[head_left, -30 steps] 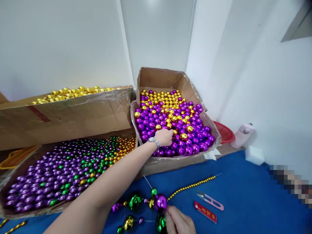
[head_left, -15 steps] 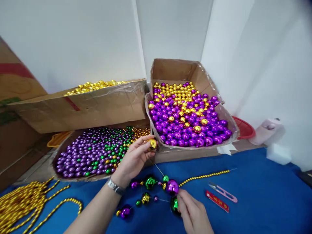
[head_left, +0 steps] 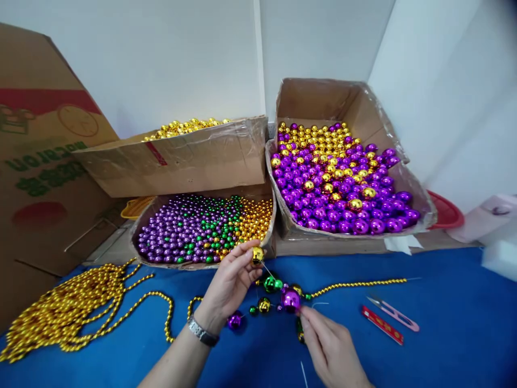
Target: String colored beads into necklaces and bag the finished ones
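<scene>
My left hand (head_left: 238, 277), with a watch on its wrist, pinches a shiny gold bead (head_left: 257, 255) between thumb and fingers. A thin pale line (head_left: 268, 268) runs from that bead down toward a small green bead (head_left: 278, 284). Thumb and forefinger of my right hand (head_left: 333, 342) are pressed together at the lower edge of a large purple bead (head_left: 291, 300) on a bead string. Gold, green and purple beads of mixed sizes, among them a gold one (head_left: 264, 305) and a purple one (head_left: 235, 320), lie along this string between my hands.
Cardboard boxes hold purple and gold balls (head_left: 331, 210), smaller mixed beads (head_left: 169, 231) and gold beads (head_left: 194, 126). Gold bead strands (head_left: 76, 312) lie left on the blue cloth (head_left: 444, 291). Pink-handled snips (head_left: 399, 315) and a red packet (head_left: 383, 325) lie right.
The view has swung left, so the scene sits further right. Both hands keep their pinches; the gold bead is now closer to the green beads, above the string.
</scene>
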{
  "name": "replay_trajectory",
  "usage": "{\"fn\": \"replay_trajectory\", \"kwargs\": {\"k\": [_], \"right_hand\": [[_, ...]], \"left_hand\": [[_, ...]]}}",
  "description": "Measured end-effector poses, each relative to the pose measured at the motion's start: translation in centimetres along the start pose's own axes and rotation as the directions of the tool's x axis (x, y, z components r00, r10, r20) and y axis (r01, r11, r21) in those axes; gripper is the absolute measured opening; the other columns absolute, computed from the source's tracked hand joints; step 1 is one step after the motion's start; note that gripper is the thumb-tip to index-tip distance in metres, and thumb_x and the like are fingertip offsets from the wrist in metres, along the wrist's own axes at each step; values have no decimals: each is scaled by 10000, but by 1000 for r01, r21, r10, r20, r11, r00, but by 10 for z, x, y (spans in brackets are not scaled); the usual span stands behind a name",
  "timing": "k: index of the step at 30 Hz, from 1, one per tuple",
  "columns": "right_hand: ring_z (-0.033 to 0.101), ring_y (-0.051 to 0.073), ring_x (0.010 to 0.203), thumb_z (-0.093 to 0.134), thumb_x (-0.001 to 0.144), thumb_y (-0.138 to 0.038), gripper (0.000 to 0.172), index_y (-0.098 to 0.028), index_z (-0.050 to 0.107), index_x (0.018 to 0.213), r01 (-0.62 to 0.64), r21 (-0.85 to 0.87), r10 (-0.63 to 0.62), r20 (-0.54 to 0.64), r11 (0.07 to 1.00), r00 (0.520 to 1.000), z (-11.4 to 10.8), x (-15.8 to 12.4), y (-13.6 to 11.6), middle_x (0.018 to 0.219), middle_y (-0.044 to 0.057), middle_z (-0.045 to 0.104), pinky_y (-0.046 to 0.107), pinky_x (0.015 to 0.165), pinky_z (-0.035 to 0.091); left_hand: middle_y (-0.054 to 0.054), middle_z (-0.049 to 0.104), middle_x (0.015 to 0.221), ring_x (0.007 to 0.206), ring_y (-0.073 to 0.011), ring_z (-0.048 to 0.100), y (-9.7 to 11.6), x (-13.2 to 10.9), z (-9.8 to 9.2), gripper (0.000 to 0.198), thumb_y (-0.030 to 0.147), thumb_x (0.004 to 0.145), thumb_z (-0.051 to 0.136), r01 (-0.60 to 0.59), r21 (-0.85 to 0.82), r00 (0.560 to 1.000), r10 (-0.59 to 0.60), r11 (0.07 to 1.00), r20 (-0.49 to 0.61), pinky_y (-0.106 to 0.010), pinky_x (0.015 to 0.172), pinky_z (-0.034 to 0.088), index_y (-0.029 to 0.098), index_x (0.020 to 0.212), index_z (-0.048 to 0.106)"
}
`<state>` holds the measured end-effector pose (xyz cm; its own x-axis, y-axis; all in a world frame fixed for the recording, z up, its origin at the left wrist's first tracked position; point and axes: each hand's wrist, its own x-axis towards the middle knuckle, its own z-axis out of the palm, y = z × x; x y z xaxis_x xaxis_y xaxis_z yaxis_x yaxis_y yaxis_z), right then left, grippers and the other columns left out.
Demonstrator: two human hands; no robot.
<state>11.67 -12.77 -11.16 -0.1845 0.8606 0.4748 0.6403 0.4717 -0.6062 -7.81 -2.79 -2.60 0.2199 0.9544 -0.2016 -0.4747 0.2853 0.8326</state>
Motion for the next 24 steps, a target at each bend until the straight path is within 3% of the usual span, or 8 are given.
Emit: {"fn": "replay_trajectory", "kwargs": {"k": [4, 15, 21, 24], "right_hand": [[679, 182, 706, 381, 929, -149, 225, -181, 557, 1064, 9, -40, -9, -1, 999, 1000, -1, -1, -1, 872, 78, 699, 252, 665, 534], [669, 174, 681, 378, 929, -150, 214, -186, 547, 1055, 9, -30, -7, 37, 1000, 999, -3, -1, -4, 763, 52, 664, 245, 661, 533], [645, 165, 598, 371, 927, -147, 220, -188, 545, 1057, 18, -34, -17, 19, 999, 1000, -4, -1, -5, 756, 49, 671, 236, 550, 512], [654, 168, 613, 369, 927, -148, 229, -183, 546, 1068, 31, -47, -31, -3, 998, 1000, -2, -1, -4, 788, 60, 685, 238, 570, 520]], "left_hand": [[-54, 570, 989, 756, -114, 569, -1, -2, -2, 249, 182, 838, 588, -38, 42, 999, 38, 998, 8, -221, 649, 503, 155, 1084, 604], [-59, 542, 1012, 815, -125, 521, 0, -7, -4, 278, 211, 825, 611, -114, 126, 994, 113, 986, 13, -228, 672, 503, 170, 1099, 603], [-62, 544, 1018, 858, -137, 506, -1, -9, -4, 292, 235, 819, 626, -153, 196, 988, 156, 968, 2, -239, 706, 503, 184, 1105, 600], [-61, 545, 1031, 862, -139, 508, -1, -8, -4, 288, 241, 821, 621, -149, 184, 988, 152, 972, -3, -245, 704, 504, 191, 1104, 600]]}}
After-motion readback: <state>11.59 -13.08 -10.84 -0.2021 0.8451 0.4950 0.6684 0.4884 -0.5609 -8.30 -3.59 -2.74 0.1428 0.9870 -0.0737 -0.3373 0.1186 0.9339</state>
